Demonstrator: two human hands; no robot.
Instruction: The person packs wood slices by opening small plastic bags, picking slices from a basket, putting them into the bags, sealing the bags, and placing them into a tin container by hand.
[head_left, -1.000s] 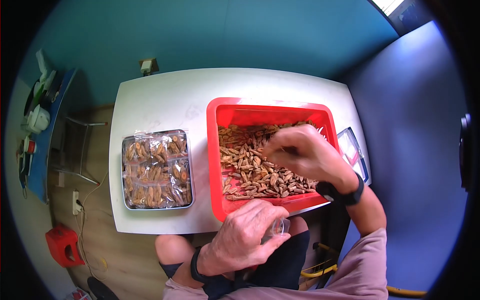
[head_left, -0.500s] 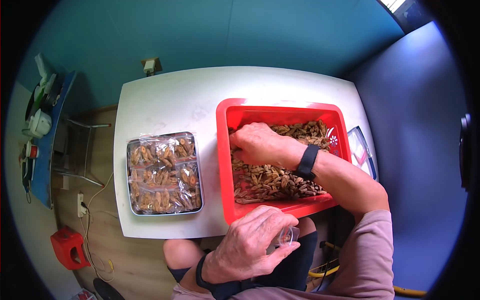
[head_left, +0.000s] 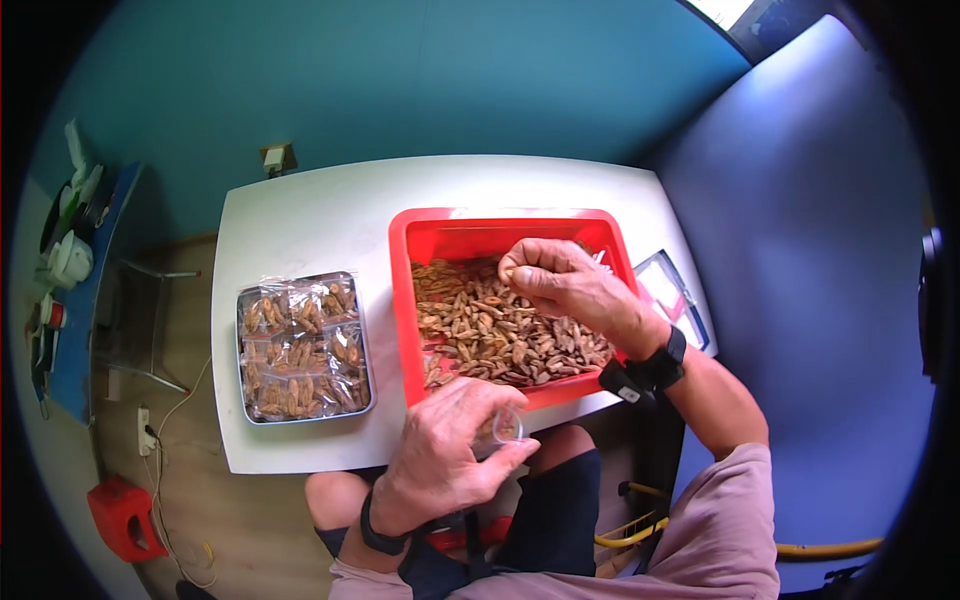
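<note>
My left hand (head_left: 440,445) is closed around a small clear plastic bag (head_left: 507,424), its mouth held open, at the near edge of the red tub (head_left: 404,320). Some brown stuff shows dimly inside the bag. Above the tub, my right hand (head_left: 572,287) is closed in a pinch on a dried brown piece (head_left: 508,274), mostly hidden by the fingers. Many similar shrivelled, elongated dried pieces (head_left: 500,340) are spread over the tub floor below it. To the left, a metal-rimmed tray (head_left: 370,385) holds several filled clear zip bags (head_left: 300,350) in rows.
The tub and tray rest on a white table (head_left: 300,210). At its right edge is a dark-framed flat container (head_left: 672,290) with pale contents. A blue side table (head_left: 85,320) with kitchen things stands far left, above a red stool (head_left: 125,518) and cables.
My right hand has lifted from the tub's left side and moved right, now pinching a piece. The left hand still holds the bag. The whole view has shifted slightly.
</note>
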